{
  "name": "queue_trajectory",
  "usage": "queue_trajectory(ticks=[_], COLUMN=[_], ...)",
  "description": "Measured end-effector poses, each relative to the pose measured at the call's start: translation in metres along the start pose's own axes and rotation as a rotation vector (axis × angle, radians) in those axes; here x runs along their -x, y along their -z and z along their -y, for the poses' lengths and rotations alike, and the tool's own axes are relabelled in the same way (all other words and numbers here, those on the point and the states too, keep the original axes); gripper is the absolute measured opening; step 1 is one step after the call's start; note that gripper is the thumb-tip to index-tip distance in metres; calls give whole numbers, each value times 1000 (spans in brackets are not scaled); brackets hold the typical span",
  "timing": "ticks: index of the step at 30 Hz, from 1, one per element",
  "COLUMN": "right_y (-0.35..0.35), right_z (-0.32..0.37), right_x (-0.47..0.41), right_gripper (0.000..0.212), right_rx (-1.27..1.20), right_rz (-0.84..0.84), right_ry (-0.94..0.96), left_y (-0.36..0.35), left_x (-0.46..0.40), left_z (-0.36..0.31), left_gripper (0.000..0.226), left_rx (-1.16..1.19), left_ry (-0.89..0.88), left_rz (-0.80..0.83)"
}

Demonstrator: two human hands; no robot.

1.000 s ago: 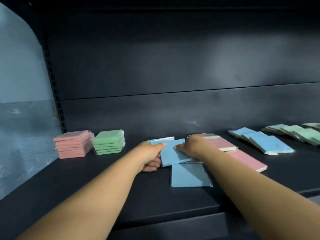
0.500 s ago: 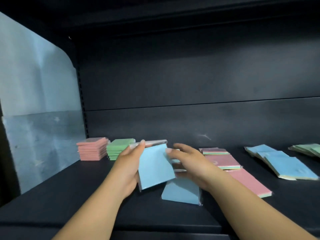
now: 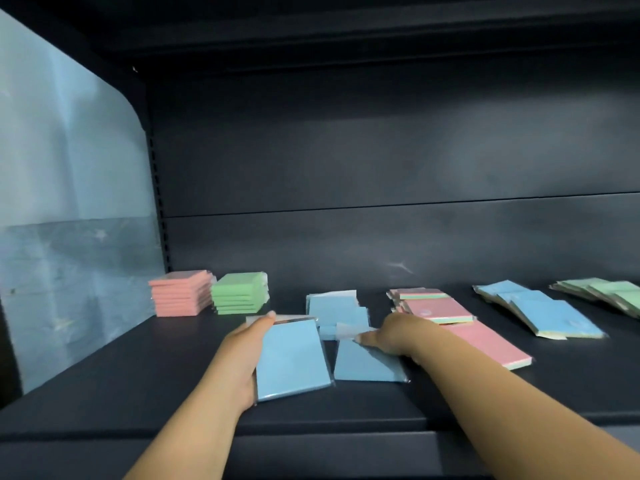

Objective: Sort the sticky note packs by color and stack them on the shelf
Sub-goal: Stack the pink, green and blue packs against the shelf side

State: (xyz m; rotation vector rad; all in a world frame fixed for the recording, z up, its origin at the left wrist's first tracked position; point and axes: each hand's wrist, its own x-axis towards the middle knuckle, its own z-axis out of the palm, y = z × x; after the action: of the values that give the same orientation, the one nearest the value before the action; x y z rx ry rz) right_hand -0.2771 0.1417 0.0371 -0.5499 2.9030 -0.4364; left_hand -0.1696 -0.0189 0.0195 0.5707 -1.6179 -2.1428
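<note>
**Head view: gathering the blue packs into one stack**

Head view shows the left hand [image 3: 244, 355] holding a blue pack [image 3: 292, 358] by its left edge, fingers curled under and the index fingertip up at the far corner, so the pack is tilted up toward the camera with its near edge low over the shelf [image 3: 138, 375]. The right hand [image 3: 394, 336] lies with fingers stretched flat on a second blue pack [image 3: 367, 367] just to the right of the held one; whether any finger hooks under its edge cannot be told.

To do this step well, I judge the right hand should slide or lift its pack toward the left hand and square the edges before adding it, since the shiny wrappers probably slip on one another. Keeping the held pack flat would make stacking easier.

Just beyond both hands, between them, lie more loose blue packs [image 3: 334, 306], overlapping untidily. Farther left of the left hand stand the finished pink stack [image 3: 181, 296] and green stack [image 3: 239, 297], side by side. Touching the right wrist's far side are pink-topped packs [image 3: 440, 310] fanned out; well to the right lie further blue packs [image 3: 550, 317] and green packs [image 3: 609, 292], unsorted.
</note>
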Motion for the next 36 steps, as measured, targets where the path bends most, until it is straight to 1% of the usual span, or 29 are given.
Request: queue_trajectory(ticks=[2, 4, 6, 9, 11, 13, 16, 18, 21, 24, 26, 29, 30, 31, 36], right_y=[-4, -13, -21, -25, -26, -28, -30, -29, -19, -6, 3, 16, 20, 23, 12], right_z=[-3, -9, -12, -10, -10, -11, -10, -10, -11, -7, -1, 6, 9, 13, 44], right_x=[-6, -13, -18, -23, -27, -31, -29, -24, -14, -3, 4, 11, 13, 15, 11], right_gripper=[63, 54, 50, 52, 49, 47, 35, 20, 29, 27, 31, 36, 35, 32, 26], right_rx=[-47, -93, -56, -4, -16, -12, -61, -228, -564, -893, -1129, -1334, -1343, -1299, -867], right_rz=[-70, -187, -248, -228, -206, -220, -266, -358, -462, -556, -546, -446, -432, -443, -508], right_ry=[0, -14, -27, -47, -54, -45, 3, 60, 159, 254, 315, 370, 391, 404, 386], left_y=[0, 2, 2, 3, 3, 4, 5, 6, 4, -1, -2, -1, -1, -2, -4], left_x=[0, 0, 0, -1, -1, -1, -3, -6, -7, -1, 3, 4, 2, 1, -2], left_z=[-1, 0, 1, 1, 1, 0, 2, 3, 5, 0, -2, -2, -2, -2, -2], left_gripper=[14, 14, 14, 15, 15, 15, 16, 17, 20, 26, 31, 34, 35, 37, 57], left_rx=[-1, -3, -13, -13, -17, -16, -16, -6, 13, 17, 16, 33, 37, 37, 58], left_ry=[3, -4, -6, -3, -4, -15, -22, -22, -47, -92, -107, -89, -80, -67, -44], left_rz=[-1, -8, -10, -14, -9, -4, -19, -21, -17, -28, -33, -36, -32, -28, -29])
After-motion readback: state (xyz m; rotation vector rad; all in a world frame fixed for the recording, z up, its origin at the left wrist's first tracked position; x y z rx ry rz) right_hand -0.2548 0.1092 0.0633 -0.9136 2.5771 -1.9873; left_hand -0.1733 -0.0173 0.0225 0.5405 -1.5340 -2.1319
